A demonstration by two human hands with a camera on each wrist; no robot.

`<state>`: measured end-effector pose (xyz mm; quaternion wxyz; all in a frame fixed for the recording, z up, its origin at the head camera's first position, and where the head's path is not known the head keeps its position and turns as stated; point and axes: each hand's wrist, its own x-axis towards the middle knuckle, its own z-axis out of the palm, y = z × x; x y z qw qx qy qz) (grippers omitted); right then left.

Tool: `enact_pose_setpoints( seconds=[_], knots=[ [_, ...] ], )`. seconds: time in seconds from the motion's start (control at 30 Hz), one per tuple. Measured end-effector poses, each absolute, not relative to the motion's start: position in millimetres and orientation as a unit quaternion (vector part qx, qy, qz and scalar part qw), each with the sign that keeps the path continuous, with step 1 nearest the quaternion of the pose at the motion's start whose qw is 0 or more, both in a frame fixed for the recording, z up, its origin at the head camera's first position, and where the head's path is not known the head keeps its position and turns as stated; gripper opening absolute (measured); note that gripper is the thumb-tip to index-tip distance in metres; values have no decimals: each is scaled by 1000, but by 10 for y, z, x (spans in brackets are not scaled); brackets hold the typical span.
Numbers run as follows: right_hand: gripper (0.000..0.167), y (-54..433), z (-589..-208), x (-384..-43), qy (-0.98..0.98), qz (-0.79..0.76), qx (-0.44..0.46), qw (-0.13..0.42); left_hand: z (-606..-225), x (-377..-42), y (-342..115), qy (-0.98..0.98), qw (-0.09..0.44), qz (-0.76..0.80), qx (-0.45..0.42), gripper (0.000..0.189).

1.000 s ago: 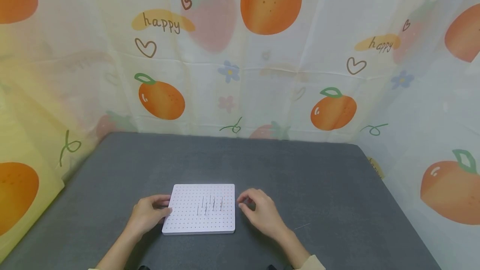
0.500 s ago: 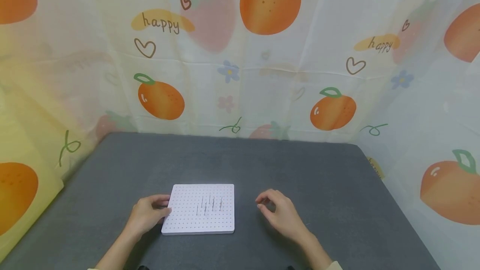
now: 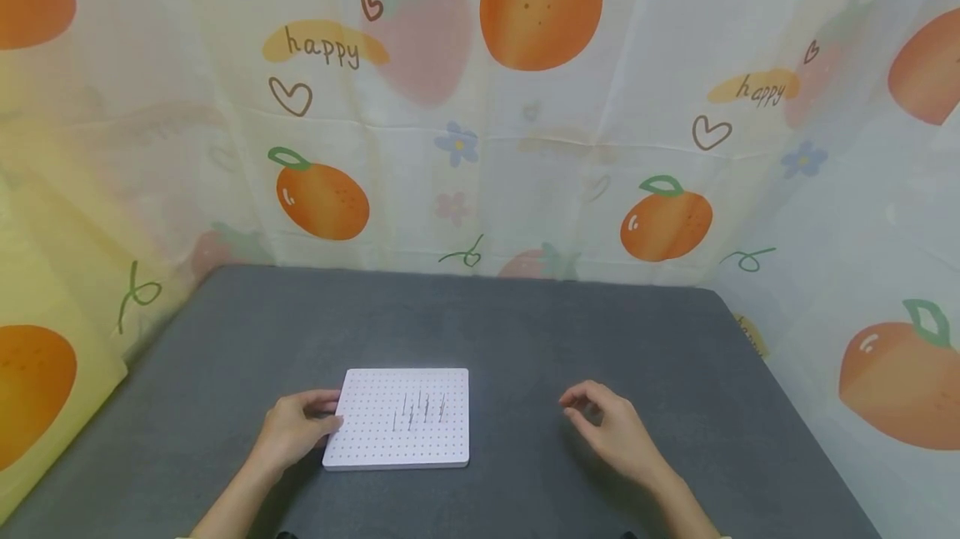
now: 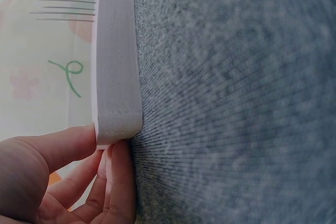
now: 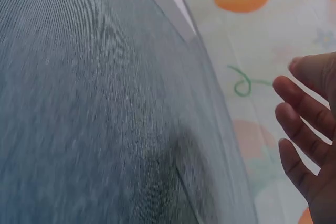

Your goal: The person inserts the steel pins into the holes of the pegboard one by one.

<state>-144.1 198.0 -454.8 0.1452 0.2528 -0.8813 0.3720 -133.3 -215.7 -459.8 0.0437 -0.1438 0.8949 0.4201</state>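
A white pegboard (image 3: 367, 441) dotted with rows of small holes lies on the dark table. Several thin metal pins (image 3: 394, 421) stand upright in its middle and right part; the left wrist view shows these pins (image 4: 65, 13) side on. My left hand (image 3: 291, 432) grips the board's left side, its thumb at the top edge and its fingers against the side (image 4: 119, 127). Well to the right of the board, my right hand (image 3: 613, 437) hovers over the table with loosely bent fingers, holding nothing. Below it in the right wrist view, a thin dark pin (image 5: 187, 194) lies on the table.
The dark grey table (image 3: 480, 322) reaches back to a hanging cloth (image 3: 525, 189) printed with oranges, hearts and flowers. More of this cloth hangs along the left and right sides.
My right hand has moved away from the board's right edge, farther right across the table. The left hand and the pegboard have stayed in place.
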Motion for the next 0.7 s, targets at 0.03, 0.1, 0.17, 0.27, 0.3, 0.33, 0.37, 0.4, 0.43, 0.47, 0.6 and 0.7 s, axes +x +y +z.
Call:
enact_pose_setpoints(
  seconds=[0.03, 0.1, 0.17, 0.27, 0.3, 0.33, 0.37, 0.4, 0.43, 0.47, 0.6, 0.7],
  knots=[
    [19, 2014, -4560, -1436, -883, 371, 249, 143, -4595, -1332, -2161, 895, 43, 421, -142, 43],
    [18, 2080, -4585, -1420, -886, 375, 238, 134, -4592, -1332, -2168, 896, 41, 421, -137, 43],
    [18, 2143, -4609, -1401, -888, 381, 225, 121, -4590, -1335, -2172, 897, 39, 420, -134, 43],
    [17, 2237, -4636, -1372, -893, 390, 199, 98, -4586, -1335, -2174, 898, 37, 418, -132, 43],
    [17, 2267, -4642, -1361, -896, 391, 192, 92, -4587, -1334, -2174, 898, 37, 419, -131, 43],
    [16, 2296, -4647, -1354, -898, 391, 185, 87, -4587, -1331, -2175, 898, 36, 419, -130, 43],
    [16, 2324, -4652, -1346, -899, 390, 180, 81, -4588, -1328, -2176, 898, 35, 419, -129, 43],
    [15, 2350, -4655, -1341, -901, 389, 176, 76, -4589, -1324, -2176, 898, 34, 419, -129, 43],
    [15, 2374, -4659, -1335, -902, 389, 173, 72, -4590, -1321, -2176, 897, 33, 421, -129, 43],
    [14, 2396, -4662, -1329, -902, 388, 174, 67, -4590, -1317, -2176, 897, 33, 421, -129, 42],
    [13, 2470, -4685, -1315, -901, 392, 182, 46, -4602, -1322, -2177, 896, 34, 422, -130, 42],
    [13, 2512, -4711, -1302, -899, 398, 181, 23, -4611, -1332, -2176, 896, 36, 423, -131, 42]
  ],
)
